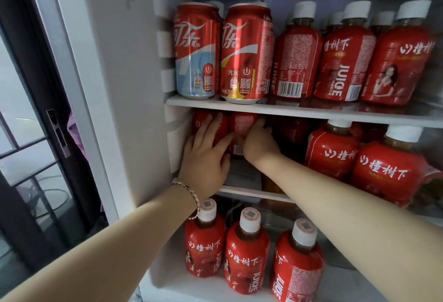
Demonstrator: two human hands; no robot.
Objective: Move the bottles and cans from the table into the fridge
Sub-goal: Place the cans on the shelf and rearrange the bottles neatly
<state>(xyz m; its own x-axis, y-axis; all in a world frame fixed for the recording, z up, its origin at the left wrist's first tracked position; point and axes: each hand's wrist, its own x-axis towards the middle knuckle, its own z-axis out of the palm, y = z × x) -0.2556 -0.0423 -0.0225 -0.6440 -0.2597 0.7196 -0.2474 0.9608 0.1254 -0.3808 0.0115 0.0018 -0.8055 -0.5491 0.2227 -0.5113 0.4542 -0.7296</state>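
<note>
The fridge [124, 86] stands open in front of me. Both my arms reach into the left end of its middle shelf [254, 193]. My left hand [206, 155] lies with spread, fairly straight fingers on the front of a red juice bottle [221, 124] by the fridge wall. My right hand [260, 143] wraps round the right side of a second red juice bottle [242, 126] just beside it, its fingers hidden behind the bottle. The caps of both bottles are hidden by the upper shelf [287, 110].
The top shelf holds two red cola cans [247, 54] and several white-capped juice bottles [345, 62]. More juice bottles [386, 170] fill the right of the middle shelf, and three juice bottles [247, 253] stand on the bottom shelf. A dark-framed glass door [36, 122] is at the left.
</note>
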